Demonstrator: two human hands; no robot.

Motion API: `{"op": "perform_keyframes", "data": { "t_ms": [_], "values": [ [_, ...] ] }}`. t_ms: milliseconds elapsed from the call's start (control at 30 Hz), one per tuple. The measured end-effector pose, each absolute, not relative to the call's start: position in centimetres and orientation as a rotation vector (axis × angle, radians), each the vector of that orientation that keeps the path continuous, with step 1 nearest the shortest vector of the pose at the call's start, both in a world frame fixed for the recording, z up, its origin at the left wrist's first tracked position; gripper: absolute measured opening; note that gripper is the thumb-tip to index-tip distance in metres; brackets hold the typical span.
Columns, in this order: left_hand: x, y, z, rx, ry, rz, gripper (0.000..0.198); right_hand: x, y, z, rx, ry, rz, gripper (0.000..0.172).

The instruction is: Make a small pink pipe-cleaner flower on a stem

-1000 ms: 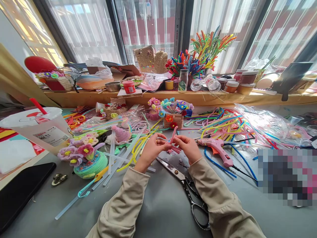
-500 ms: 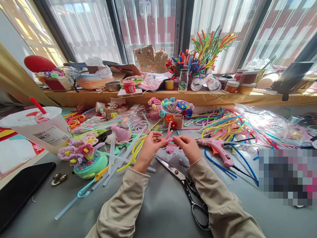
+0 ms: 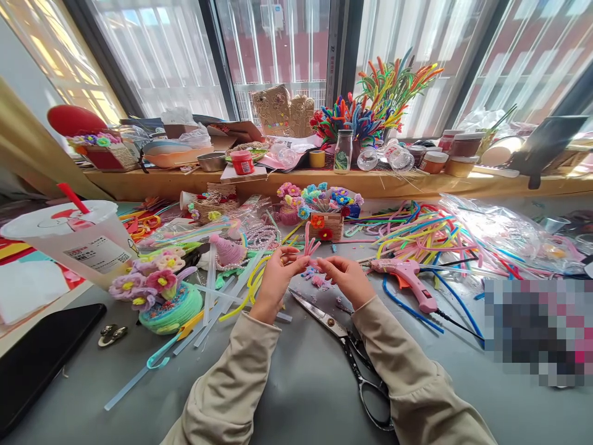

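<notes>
Pink pipe cleaner (image 3: 309,242) pinched btwn left hand (image 3: 277,272) & right hand (image 3: 348,279), scissors (image 3: 345,346) near on counter (image 3: 296,395).

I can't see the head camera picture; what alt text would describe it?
Two hands in beige sleeves, the left hand and right hand, pinch a short pink pipe cleaner between them above a cluttered grey table. Black-handled scissors lie just below the hands, a pink glue gun to the right, a lidded drink cup far left.
</notes>
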State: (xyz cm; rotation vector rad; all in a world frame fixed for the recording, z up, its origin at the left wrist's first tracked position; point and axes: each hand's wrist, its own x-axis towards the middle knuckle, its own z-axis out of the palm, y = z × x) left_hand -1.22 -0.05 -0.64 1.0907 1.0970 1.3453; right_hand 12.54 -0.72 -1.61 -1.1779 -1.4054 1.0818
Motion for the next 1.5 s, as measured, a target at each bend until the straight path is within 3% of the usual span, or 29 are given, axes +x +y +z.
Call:
{"op": "perform_keyframes", "data": {
  "t_ms": [467, 867, 1167, 1500],
  "values": [
    [-0.8, -0.9, 0.3, 1.243, 1.009, 1.027, 0.034, 12.9, -0.5, -1.8, -1.103, -1.286, 0.984, 0.025],
    [-0.9, -0.4, -0.2, 1.010, 1.074, 1.363, 0.034, 12.3, -1.3, -1.1, -1.079, -1.526, 0.868, 0.019],
    [-0.8, -0.9, 0.0, 0.989, 0.861, 1.017, 0.022, 12.5, -1.1, -1.2, -0.963, -1.262, 0.978, 0.019],
    [-0.6, -0.9, 0.2, 0.803, 0.865, 1.054, 0.014, 12.4, -1.1, -1.1, -0.797, -1.056, 1.185, 0.016]
  ]
}}
